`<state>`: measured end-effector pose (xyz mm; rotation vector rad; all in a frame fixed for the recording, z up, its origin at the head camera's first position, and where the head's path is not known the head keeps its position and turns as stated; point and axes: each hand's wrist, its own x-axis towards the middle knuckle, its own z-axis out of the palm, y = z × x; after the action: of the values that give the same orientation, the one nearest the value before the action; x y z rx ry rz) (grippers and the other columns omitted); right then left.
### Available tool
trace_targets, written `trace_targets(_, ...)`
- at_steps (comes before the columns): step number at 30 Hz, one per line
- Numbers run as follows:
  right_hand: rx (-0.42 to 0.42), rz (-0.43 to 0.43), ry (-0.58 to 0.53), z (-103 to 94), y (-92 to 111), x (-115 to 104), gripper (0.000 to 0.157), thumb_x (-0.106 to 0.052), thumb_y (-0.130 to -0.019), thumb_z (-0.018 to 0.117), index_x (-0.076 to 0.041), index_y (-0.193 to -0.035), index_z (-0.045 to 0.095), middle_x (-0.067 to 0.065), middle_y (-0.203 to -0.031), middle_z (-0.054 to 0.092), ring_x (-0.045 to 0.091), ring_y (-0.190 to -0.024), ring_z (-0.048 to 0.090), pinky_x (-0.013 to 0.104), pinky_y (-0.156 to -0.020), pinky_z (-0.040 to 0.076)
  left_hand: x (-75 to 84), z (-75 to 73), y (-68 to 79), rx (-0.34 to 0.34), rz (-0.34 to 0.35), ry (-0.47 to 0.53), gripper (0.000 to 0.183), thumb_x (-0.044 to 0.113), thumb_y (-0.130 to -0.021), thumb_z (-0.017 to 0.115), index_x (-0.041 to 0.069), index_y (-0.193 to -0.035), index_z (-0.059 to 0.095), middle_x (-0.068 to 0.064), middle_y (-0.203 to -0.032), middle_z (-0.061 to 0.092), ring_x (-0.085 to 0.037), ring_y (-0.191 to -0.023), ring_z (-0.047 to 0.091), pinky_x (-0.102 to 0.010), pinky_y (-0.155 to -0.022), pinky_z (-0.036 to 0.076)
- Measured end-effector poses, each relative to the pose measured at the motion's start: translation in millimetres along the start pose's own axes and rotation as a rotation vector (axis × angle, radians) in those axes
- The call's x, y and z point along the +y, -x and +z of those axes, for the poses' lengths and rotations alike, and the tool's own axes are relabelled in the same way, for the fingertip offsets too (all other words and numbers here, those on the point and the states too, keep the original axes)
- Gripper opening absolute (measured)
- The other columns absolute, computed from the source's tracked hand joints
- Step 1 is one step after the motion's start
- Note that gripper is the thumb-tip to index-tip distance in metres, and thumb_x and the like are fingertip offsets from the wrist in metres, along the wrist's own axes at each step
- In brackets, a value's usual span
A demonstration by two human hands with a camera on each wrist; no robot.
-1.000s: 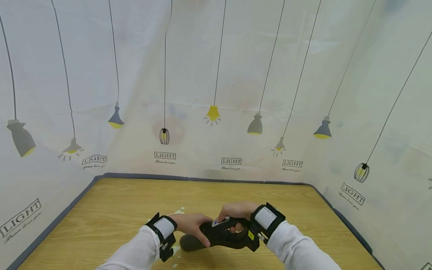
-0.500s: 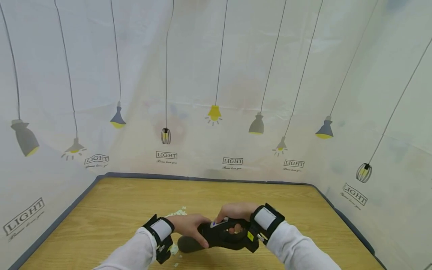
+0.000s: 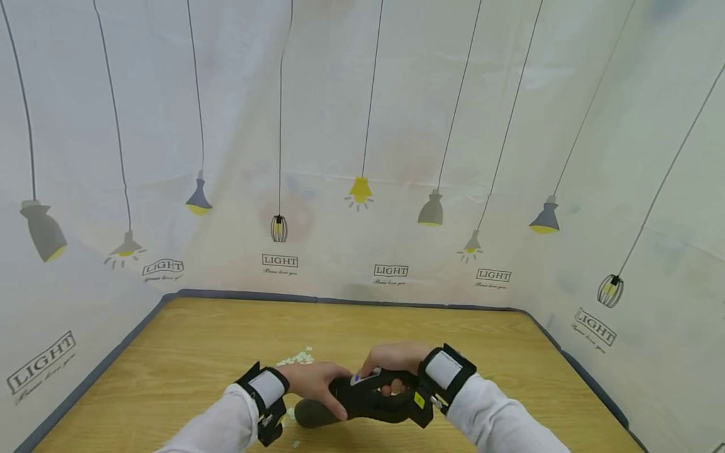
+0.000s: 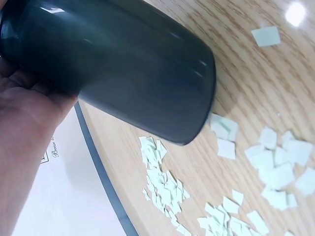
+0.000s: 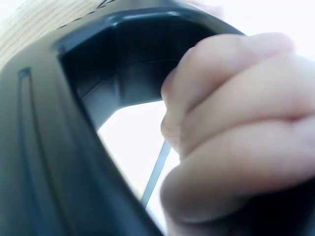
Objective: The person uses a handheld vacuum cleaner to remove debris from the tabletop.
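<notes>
A black handheld vacuum cleaner is held low over the wooden table, its dark rounded nose toward the left. My right hand grips its loop handle; in the right wrist view the curled fingers pass through the handle opening. Around the front body curves my left hand, thumb on the near side. The smooth dark nose fills much of the left wrist view, with small pale paper scraps lying just beyond it. Whether the nose touches the table is hard to tell.
More scraps show beyond my left wrist in the head view. The wooden table is edged with a dark strip. Pale sheeting printed with lamps surrounds it at the back and sides.
Both hands and the vacuum cleaner have shifted slightly left and down in the head view. More of the paper scraps behind my left wrist are visible. The grips look the same.
</notes>
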<state>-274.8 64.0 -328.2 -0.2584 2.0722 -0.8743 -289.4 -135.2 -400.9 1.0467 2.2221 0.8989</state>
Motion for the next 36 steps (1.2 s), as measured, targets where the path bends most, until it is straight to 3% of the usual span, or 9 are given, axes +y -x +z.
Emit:
trace_targets(11, -0.042, -0.027, -0.018, 4.0, -4, -1, 0.026, -0.025, -0.088, 0.048, -0.003, -0.095, 0.061, 0.001, -0.059, 0.047, 0.005, -0.042, 0.034, 0.018, -0.040, 0.028, 0.5, -1.0, 7.4, 0.006, -0.006, 0.021, 0.040, 0.016, -0.079, 0.073, 0.007, -0.115, 0.058, 0.012, -0.097, 0.059, -0.002, -0.086, 0.055, -0.023, -0.079, 0.042)
trace_targets(18, -0.029, -0.007, -0.020, 4.4, -2, -2, 0.026, -0.025, -0.087, 0.049, -0.003, -0.095, 0.060, 0.001, -0.057, 0.046, 0.005, -0.041, 0.033, 0.018, -0.039, 0.027, -1.3, 1.5, 6.3, 0.018, 0.048, -0.010, 0.037, 0.017, -0.078, 0.074, 0.006, -0.111, 0.060, 0.014, -0.092, 0.060, -0.001, -0.081, 0.055, -0.021, -0.076, 0.043)
trace_targets(36, -0.062, 0.031, 0.001, 6.5, 6, -5, 0.025, -0.026, -0.088, 0.049, -0.004, -0.091, 0.062, 0.000, -0.056, 0.045, 0.005, -0.041, 0.033, 0.018, -0.039, 0.027, 0.9, 9.1, 12.3, -0.016, 0.051, 0.092, 0.036, 0.024, -0.081, 0.071, 0.008, -0.112, 0.059, 0.011, -0.096, 0.061, -0.003, -0.084, 0.056, -0.023, -0.075, 0.045)
